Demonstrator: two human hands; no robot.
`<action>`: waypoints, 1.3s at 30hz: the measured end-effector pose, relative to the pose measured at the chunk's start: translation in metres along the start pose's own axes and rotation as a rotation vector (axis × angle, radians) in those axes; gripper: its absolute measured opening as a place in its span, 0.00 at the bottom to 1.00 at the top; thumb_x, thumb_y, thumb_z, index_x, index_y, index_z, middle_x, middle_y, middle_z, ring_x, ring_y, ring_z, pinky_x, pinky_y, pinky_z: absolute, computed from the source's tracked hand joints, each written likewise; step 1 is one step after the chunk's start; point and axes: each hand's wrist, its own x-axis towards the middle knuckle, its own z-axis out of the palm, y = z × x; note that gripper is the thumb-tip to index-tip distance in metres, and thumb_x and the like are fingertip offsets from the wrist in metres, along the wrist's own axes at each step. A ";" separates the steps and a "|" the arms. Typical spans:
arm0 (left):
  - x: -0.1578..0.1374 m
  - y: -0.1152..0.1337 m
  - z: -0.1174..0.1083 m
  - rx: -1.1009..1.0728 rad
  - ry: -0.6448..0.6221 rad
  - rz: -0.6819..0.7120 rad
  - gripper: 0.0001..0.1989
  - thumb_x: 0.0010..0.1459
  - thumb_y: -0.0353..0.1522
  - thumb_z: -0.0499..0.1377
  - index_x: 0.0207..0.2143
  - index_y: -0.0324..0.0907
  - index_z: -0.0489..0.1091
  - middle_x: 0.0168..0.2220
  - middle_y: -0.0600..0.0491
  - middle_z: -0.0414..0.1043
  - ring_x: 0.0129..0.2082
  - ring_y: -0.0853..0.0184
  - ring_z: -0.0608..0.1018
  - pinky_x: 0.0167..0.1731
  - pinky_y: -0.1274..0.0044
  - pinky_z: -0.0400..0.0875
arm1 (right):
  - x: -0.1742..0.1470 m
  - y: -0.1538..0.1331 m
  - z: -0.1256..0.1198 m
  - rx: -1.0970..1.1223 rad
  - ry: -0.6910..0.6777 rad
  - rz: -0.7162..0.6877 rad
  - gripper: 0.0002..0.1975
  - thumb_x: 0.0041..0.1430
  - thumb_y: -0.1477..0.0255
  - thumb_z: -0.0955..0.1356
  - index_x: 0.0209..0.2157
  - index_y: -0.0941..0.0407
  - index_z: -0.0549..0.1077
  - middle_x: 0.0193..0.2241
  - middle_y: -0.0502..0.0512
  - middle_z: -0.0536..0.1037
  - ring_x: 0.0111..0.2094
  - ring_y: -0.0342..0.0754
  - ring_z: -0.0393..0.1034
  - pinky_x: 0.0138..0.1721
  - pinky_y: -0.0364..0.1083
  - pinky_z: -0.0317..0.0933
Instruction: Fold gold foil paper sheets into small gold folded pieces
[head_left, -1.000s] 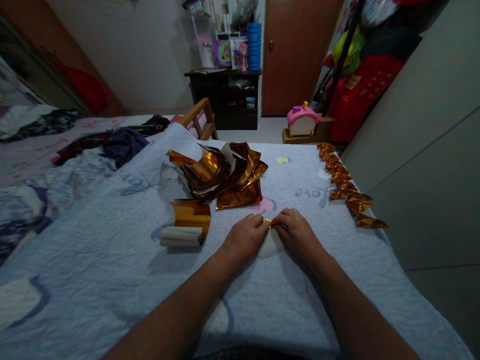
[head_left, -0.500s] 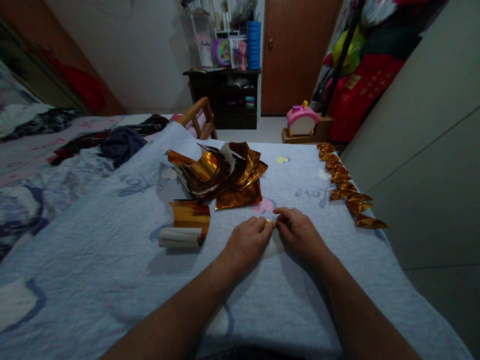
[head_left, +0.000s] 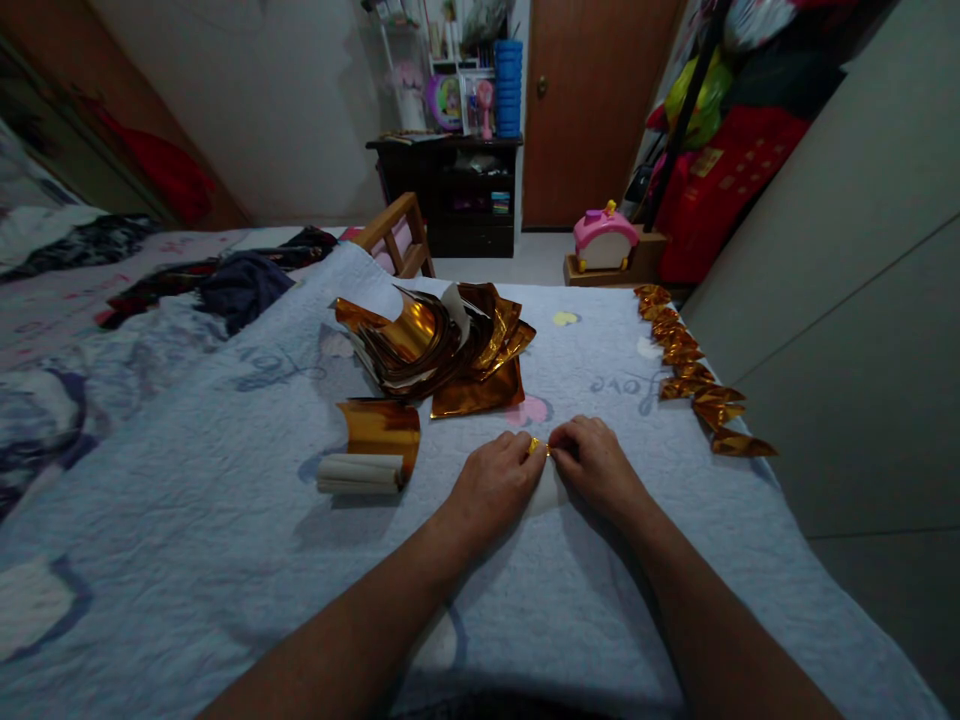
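Between my two hands is a small piece of gold foil paper, mostly covered by the fingers. My left hand is closed on its left side, thumb and fingers pressed together. My right hand pinches at its right end with thumb and forefinger. Left of my hands lies a curled gold sheet beside a rolled bundle of pale paper. Beyond them spreads a fanned stack of gold foil sheets. A row of folded gold foil pieces runs along the right edge.
Everything lies on a light blue quilted cloth. Clothes are heaped at the left. A wooden chair, a dark cabinet and a pink toy case stand beyond the far edge. A pale cabinet wall borders the right.
The raised fingers of my right hand have come down and curled in toward the thumb at the foil piece. My left hand stays nearly where it was.
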 end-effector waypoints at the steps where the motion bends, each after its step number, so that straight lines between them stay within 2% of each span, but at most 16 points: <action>1: 0.000 0.000 0.000 -0.004 0.003 0.004 0.10 0.69 0.28 0.51 0.49 0.42 0.68 0.40 0.49 0.72 0.41 0.62 0.74 0.39 0.73 0.71 | 0.000 -0.001 0.000 0.005 -0.003 0.007 0.06 0.57 0.79 0.68 0.32 0.55 0.77 0.33 0.55 0.77 0.39 0.52 0.67 0.44 0.50 0.57; 10: 0.001 0.000 -0.003 -0.015 -0.034 -0.016 0.14 0.69 0.29 0.49 0.53 0.43 0.67 0.41 0.49 0.72 0.42 0.61 0.73 0.38 0.72 0.69 | 0.002 -0.004 0.003 -0.004 0.055 0.063 0.06 0.56 0.78 0.68 0.30 0.55 0.78 0.31 0.55 0.78 0.37 0.51 0.68 0.42 0.49 0.57; 17: 0.002 0.002 -0.005 -0.028 -0.055 -0.033 0.11 0.69 0.29 0.50 0.50 0.42 0.69 0.41 0.49 0.73 0.41 0.60 0.74 0.38 0.72 0.69 | 0.000 -0.003 0.005 -0.071 0.064 -0.020 0.07 0.59 0.79 0.67 0.30 0.56 0.76 0.31 0.56 0.76 0.37 0.52 0.66 0.42 0.50 0.57; 21: 0.002 0.002 -0.005 -0.023 -0.046 -0.033 0.13 0.68 0.28 0.52 0.53 0.43 0.68 0.41 0.48 0.73 0.42 0.60 0.74 0.38 0.72 0.69 | -0.001 -0.003 0.001 -0.088 0.012 -0.081 0.08 0.60 0.79 0.67 0.31 0.56 0.77 0.33 0.57 0.77 0.39 0.53 0.66 0.43 0.50 0.58; 30: 0.001 0.002 -0.003 -0.002 -0.025 -0.018 0.11 0.69 0.29 0.52 0.51 0.42 0.68 0.41 0.49 0.73 0.41 0.60 0.73 0.38 0.71 0.71 | -0.011 -0.009 -0.017 -0.131 -0.140 -0.191 0.13 0.64 0.80 0.64 0.38 0.53 0.81 0.33 0.57 0.76 0.39 0.52 0.67 0.42 0.50 0.58; 39: 0.001 0.003 -0.002 0.003 -0.023 -0.032 0.12 0.69 0.30 0.52 0.53 0.43 0.67 0.42 0.49 0.72 0.42 0.61 0.73 0.39 0.72 0.71 | -0.015 -0.008 -0.032 -0.119 -0.267 -0.191 0.16 0.61 0.82 0.65 0.43 0.53 0.79 0.36 0.57 0.75 0.38 0.50 0.65 0.42 0.49 0.57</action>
